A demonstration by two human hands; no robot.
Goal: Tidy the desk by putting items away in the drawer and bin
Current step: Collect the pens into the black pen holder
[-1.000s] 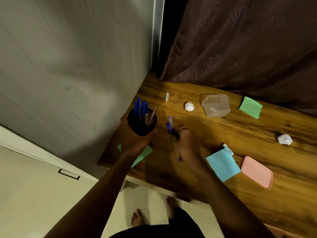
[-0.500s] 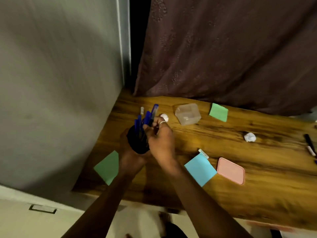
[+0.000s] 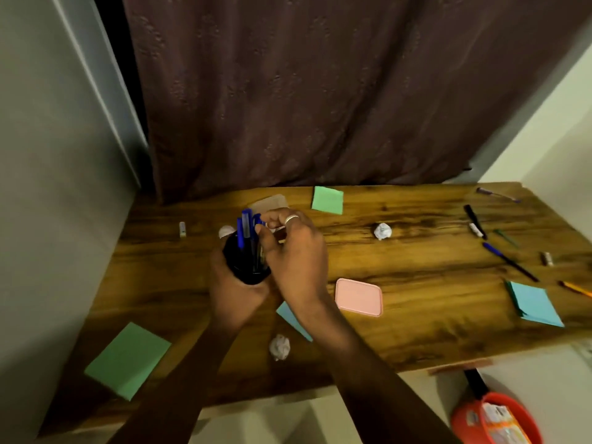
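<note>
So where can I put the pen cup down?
The desk is bare between the pink lid and the right blue pad, and between the paper ball and the pens. The right end, by the pens, is crowded.

I find no legible text, brand, number or sign anywhere in this view. The orange container (image 3: 460,423) on the floor below the right end of the table (image 3: 416,315) carries a printed sticker (image 3: 499,421). Its lettering is too small and blurred for me to read. The small white tube (image 3: 182,229) near the left wall and the loose pens (image 3: 509,261) at the right end show no print I can make out.
</note>
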